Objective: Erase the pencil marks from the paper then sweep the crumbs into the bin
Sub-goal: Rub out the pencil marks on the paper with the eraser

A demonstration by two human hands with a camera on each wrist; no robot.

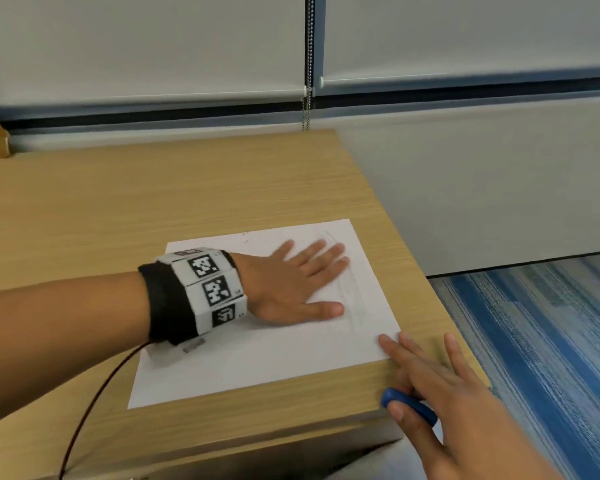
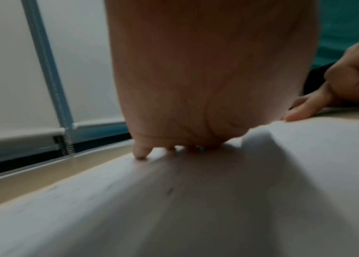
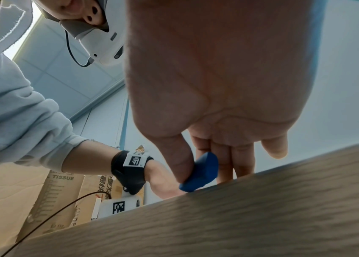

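Observation:
A white paper [image 1: 257, 358] lies on the wooden table [image 1: 153, 209] near its right edge, with faint pencil marks [image 1: 355, 299] along its right side. My left hand [image 1: 302, 282] lies flat on the paper, fingers spread and straight; in the left wrist view its palm [image 2: 207, 87] presses on the sheet [image 2: 196, 208]. My right hand [image 1: 426, 375] is at the paper's near right corner, fingertips touching it. Its thumb pins a blue eraser [image 1: 409, 407] against the fingers, and the eraser [image 3: 202, 172] rests just above the table top [image 3: 262, 208]. No bin is in view.
The table ends just right of the paper, over blue striped carpet [image 1: 534, 341]. A window blind with a bead chain [image 1: 309, 64] is behind. Cardboard boxes [image 3: 59, 191] stand to the left. A dark cable [image 1: 94, 403] runs from the left wristband across the table's front.

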